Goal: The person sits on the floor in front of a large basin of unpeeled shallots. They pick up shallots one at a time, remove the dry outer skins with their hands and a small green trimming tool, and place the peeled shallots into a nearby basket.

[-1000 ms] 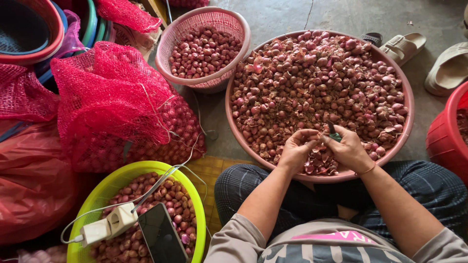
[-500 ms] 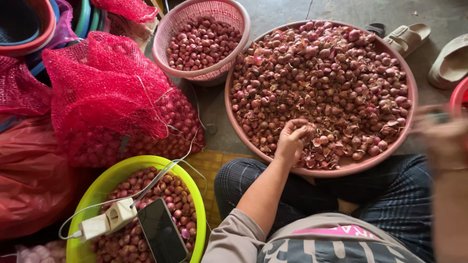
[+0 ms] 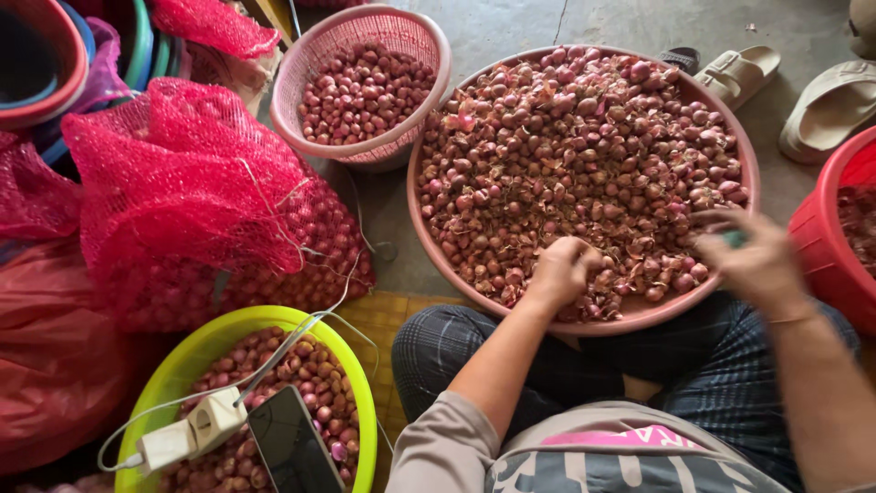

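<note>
Left hand (image 3: 561,269) rests curled in the shallots (image 3: 584,137) at six o'clock of the basin (image 3: 422,212), grip unclear. Right hand (image 3: 753,260), at four o'clock, pinches a small green tool (image 3: 735,239).

Wide round pink plastic basin (image 3: 438,146) of unpeeled shallots (image 3: 584,146): one
Pink perforated plastic basket (image 3: 301,64): one
Lime-green round plastic bowl (image 3: 182,351): one
Red plastic tub (image 3: 835,228): one, partly in view
Red mesh sacks (image 3: 182,173): two at least
Beige rubber sandals (image 3: 739,73): two
Black smartphone (image 3: 292,447): one
White charger plug (image 3: 192,429): one
Hands: two, left hand (image 3: 561,269), right hand (image 3: 753,260)
</note>
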Tool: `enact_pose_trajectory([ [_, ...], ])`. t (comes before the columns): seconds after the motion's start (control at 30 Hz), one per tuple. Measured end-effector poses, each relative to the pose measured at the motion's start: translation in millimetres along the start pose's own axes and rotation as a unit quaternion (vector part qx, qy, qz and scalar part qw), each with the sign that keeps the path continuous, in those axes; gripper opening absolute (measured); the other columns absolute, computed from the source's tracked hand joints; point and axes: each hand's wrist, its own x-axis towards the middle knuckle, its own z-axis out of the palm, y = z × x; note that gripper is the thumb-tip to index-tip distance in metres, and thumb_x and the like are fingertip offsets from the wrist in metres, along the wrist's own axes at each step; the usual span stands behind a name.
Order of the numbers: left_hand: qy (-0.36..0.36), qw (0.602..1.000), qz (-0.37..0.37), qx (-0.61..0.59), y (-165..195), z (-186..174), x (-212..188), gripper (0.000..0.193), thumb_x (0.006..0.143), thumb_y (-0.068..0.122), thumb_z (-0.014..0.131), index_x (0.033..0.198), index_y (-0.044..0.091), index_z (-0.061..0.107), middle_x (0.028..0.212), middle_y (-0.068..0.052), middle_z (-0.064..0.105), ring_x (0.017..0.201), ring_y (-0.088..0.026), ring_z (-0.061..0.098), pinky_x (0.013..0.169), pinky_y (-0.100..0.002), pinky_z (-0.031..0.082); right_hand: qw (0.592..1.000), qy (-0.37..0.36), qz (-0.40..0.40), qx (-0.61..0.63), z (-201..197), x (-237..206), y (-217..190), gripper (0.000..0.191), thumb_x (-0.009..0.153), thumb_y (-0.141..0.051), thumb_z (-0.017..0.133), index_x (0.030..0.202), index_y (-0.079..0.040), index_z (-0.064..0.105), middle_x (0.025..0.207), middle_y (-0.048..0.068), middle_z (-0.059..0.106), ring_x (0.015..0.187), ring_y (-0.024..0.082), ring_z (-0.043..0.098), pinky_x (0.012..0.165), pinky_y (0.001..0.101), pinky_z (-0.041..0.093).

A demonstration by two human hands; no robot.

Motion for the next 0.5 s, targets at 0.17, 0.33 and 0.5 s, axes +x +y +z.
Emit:
enact_pose_trajectory([
  [0.17,-0.038,0.891,-0.193,-0.410,-9,-11,-1,0.020,0.107,0.023,0.064,0.101,0.003,0.067,0.093,0.000,0.071,0.075,-0.006,0.057,0.064,-0.024,0.050,0.947,-0.190,0.013,0.259,83,-9,-65,0.043,0.085,-0.015,0.079,0.125,-0.005,0.068,0.093,0.004,0.074,0.081,0.006,0.067,0.070,0.0226,0.057],
  [0.33,-0.045,0.848,-0.268,-0.455,3,-16,-8,0.019,0.103,0.026,0.064,0.104,0.007,0.066,0.090,-0.001,0.069,0.071,-0.007,0.063,0.058,-0.025,0.057,0.944,-0.164,0.015,0.286,101,-8,-73,0.028,0.089,-0.009,0.076,0.115,-0.001,0.070,0.097,0.001,0.074,0.085,0.005,0.066,0.073,0.0208,0.056],
  [0.5,-0.065,0.844,-0.223,-0.483,9,-14,-3,0.021,0.104,0.022,0.068,0.113,0.004,0.066,0.096,-0.004,0.072,0.075,-0.007,0.064,0.060,-0.020,0.051,0.934,-0.150,0.078,0.314,97,-7,-55,0.019,0.096,-0.009,0.074,0.111,0.001,0.071,0.087,0.002,0.069,0.070,0.005,0.059,0.057,0.0213,0.047],
])
